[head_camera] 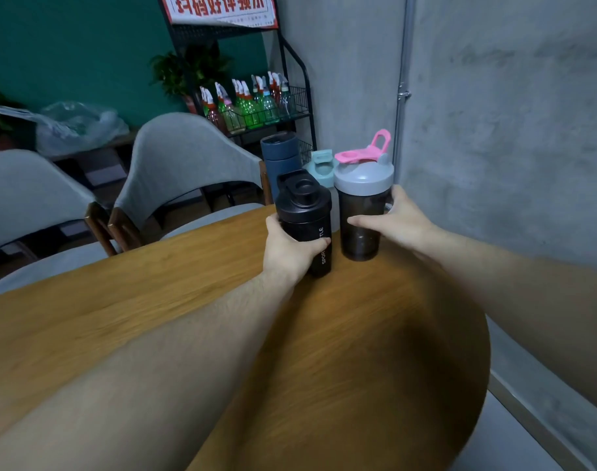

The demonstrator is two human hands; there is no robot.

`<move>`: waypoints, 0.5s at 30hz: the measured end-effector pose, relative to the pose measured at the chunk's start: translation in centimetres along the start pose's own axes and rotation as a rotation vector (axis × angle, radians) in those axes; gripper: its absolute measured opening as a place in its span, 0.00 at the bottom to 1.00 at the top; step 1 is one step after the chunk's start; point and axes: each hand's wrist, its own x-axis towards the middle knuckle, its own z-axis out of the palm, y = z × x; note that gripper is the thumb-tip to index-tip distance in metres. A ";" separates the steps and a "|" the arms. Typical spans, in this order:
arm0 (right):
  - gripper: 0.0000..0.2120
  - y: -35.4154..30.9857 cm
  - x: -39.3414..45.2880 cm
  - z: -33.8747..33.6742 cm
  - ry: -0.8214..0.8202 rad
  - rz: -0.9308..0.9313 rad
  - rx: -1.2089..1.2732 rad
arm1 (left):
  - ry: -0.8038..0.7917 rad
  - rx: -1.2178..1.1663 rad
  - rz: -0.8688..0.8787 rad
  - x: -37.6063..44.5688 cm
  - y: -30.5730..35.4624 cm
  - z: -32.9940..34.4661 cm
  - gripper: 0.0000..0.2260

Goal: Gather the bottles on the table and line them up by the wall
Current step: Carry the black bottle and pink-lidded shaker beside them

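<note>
My left hand (288, 251) grips a black sports bottle (305, 212) that stands upright on the wooden table (154, 300). Right beside it, my right hand (397, 220) wraps around a dark see-through shaker bottle (360, 222) with a grey lid and a pink flip cap. Behind these two stand a navy blue bottle (279, 158) and a pale green bottle (321, 166), partly hidden. All of them sit near the table's far end, close to the grey concrete wall (494, 130).
Two grey chairs (175, 164) stand at the table's left side. A black wire rack (256, 107) holds several spray bottles beyond the table. The table's rounded right edge runs close to the wall, with a narrow strip of floor between them.
</note>
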 end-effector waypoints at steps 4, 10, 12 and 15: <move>0.43 0.0 0.9 0.3 -0.042 -0.002 0.007 | 0.009 0.004 0.008 0.3 -0.2 0.8 0.40; 0.49 0.0 0.8 0.5 -0.091 0.034 0.008 | 0.017 -0.001 -0.035 0.5 -0.1 1.0 0.44; 0.55 0.4 0.1 0.4 -0.129 0.082 0.006 | 0.004 0.012 -0.066 0.3 0.1 0.8 0.46; 0.60 0.6 -1.3 0.3 -0.157 0.152 -0.050 | -0.016 0.046 -0.108 -0.5 0.4 0.0 0.50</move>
